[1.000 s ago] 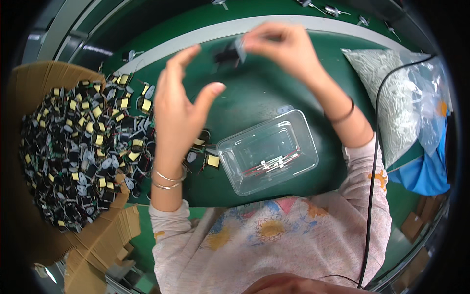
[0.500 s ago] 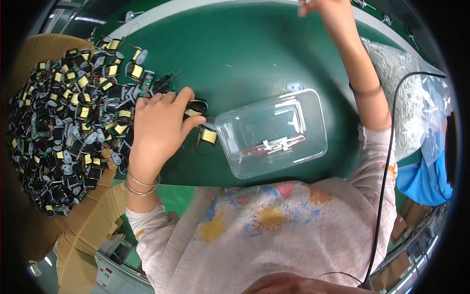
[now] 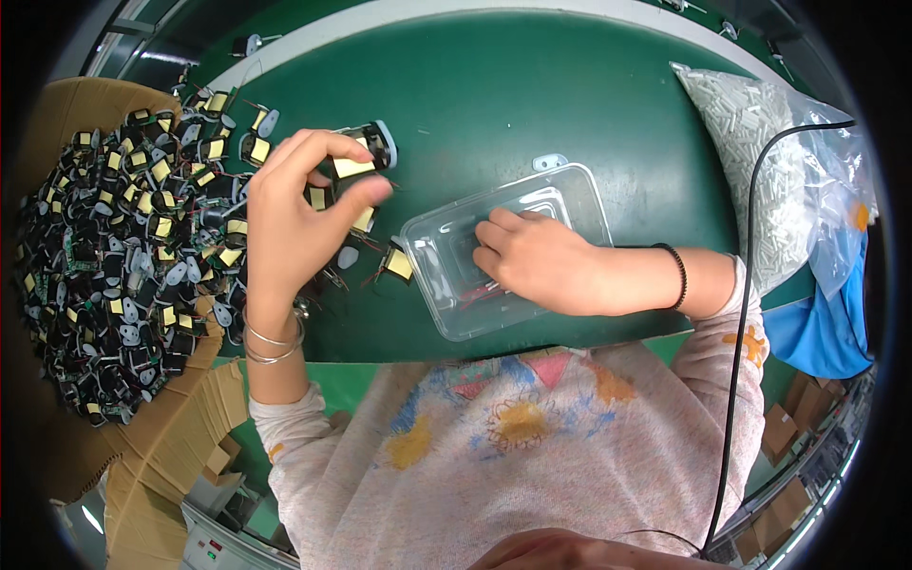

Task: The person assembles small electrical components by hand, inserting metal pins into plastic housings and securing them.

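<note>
My left hand (image 3: 309, 195) grips a small black component with a yellow label and a grey end piece (image 3: 382, 142), between thumb and fingers above the green table. Similar components lie just under and beside that hand, one with a yellow label (image 3: 399, 265) next to the clear plastic container (image 3: 432, 285). Reaching into this container is my right hand (image 3: 541, 261), its fingers curled down and closed. What the fingertips pinch, if anything, is hidden. Part of the thin red wires (image 3: 478, 293) shows in the container beside the hand.
A large heap of black components with yellow labels (image 3: 133, 275) spills from a cardboard box (image 3: 180, 427) at left. A small grey piece (image 3: 549, 162) lies behind the container. At right stand a clear bag of white tubes (image 3: 765, 161) and a hanging black cable (image 3: 750, 237).
My right hand has come down from the far right into the container. My left hand has lifted a component off the edge of the heap. The container has shifted slightly left.
</note>
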`<action>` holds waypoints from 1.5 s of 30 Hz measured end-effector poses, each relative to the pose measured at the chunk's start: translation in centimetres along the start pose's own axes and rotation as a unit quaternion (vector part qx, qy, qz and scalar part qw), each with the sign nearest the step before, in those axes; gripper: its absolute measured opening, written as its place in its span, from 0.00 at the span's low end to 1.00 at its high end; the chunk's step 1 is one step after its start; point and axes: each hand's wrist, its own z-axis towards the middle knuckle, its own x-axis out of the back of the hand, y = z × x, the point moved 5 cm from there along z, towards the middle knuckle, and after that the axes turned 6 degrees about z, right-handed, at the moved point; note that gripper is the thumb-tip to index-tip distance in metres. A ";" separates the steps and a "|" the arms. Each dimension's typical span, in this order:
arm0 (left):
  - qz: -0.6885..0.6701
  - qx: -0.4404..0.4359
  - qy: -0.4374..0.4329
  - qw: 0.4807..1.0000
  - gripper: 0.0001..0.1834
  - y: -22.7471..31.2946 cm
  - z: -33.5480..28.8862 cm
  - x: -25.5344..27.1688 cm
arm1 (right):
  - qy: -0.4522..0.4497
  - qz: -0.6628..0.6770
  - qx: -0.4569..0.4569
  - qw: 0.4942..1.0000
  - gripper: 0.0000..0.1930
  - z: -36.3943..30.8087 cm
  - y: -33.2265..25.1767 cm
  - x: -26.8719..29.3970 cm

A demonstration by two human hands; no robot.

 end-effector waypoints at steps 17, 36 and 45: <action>-0.681 -0.060 0.011 0.730 0.23 6.1 3.3 -2.0 | 0.197 0.734 0.064 0.647 0.07 1.2 1.8 12.3; -0.466 -0.135 0.109 0.867 0.20 5.8 3.8 -0.8 | 0.463 0.347 0.110 0.808 0.12 -1.5 1.7 16.0; -0.435 -0.201 0.122 0.869 0.18 6.8 3.2 -0.9 | 0.435 0.060 0.140 0.888 0.18 -3.1 -2.6 16.9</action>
